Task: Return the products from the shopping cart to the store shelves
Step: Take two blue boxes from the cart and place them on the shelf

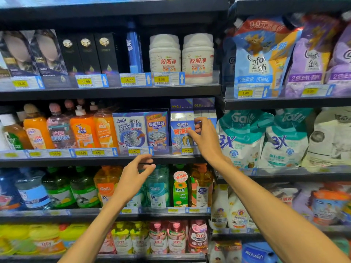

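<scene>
- Store shelves point(114, 93) packed with cleaners.
- Right hand point(204, 135) grasps the blue box point(181, 133) at the middle shelf's right end, seating it among matching boxes.
- Left hand point(135, 174) hovers released below.

Drain-cleaner box point(181, 132) right of washer-cleaner box point(130, 132) (same shelf point(76, 161)); pouches point(245, 139) further right

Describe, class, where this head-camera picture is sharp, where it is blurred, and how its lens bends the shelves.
Head view: sharpest around the right hand on the blue box; bottles in the bottom left corner and pouches at the right edge are blurred; wide-angle distortion bows the shelf edges.
</scene>
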A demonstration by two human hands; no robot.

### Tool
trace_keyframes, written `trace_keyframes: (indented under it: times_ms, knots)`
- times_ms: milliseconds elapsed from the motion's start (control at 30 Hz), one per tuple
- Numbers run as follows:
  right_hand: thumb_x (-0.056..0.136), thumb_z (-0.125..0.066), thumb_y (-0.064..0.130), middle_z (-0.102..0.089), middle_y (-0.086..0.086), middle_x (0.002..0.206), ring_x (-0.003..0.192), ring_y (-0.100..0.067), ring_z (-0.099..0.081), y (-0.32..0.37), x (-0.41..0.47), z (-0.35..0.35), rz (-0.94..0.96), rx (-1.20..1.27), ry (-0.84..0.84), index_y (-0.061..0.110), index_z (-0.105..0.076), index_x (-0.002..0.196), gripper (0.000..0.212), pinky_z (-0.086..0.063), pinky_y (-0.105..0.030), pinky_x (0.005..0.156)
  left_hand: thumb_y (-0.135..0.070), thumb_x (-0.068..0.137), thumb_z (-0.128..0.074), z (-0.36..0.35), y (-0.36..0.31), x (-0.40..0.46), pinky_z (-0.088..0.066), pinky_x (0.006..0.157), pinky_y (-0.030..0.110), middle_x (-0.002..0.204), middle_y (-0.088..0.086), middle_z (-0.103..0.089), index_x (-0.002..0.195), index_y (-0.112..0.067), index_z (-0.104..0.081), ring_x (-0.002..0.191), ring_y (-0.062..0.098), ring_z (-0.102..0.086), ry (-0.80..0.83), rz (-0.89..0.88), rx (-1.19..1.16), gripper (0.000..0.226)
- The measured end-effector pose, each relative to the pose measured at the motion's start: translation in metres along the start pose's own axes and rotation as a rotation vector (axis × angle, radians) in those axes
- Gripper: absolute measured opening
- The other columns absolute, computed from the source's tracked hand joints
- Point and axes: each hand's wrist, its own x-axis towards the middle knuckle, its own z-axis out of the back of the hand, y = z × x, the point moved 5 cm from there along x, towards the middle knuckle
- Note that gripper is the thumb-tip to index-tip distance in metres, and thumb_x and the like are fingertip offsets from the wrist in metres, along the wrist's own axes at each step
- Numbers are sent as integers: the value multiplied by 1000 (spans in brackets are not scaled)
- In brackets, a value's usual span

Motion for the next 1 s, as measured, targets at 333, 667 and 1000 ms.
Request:
trace_keyframes:
  times_ms: [333,667,1000]
  knots:
    - [94,-66,28,-58,2,93,76,-11,-60,2,-18,18,68,33,-11,20,-56,113,23,-56,-30,70,-29,95,-67,-18,-3,-6,-50,81,13,112,-15,-70,127,-27,-61,99,-3,-66,37,-9,4,33]
    - [96,-62,33,-61,3,95,84,-12,-60,4,-48,21,90,21,72,21,-59,113,21,-55,-34,75,-27,95,-67,-28,2,-20,-50,81,8,110,-12,-71,124,-24,-63,99,-2,-66,48,-17,37,29]
    - [91,-65,23,-67,3,81,71,-10,-61,-36,-190,-35,-48,42,419,16,-66,108,19,-49,-29,71,-30,94,-68,-51,106,-144,-56,92,40,115,-3,-71,119,-21,-67,104,14,-68,196,190,210,27]
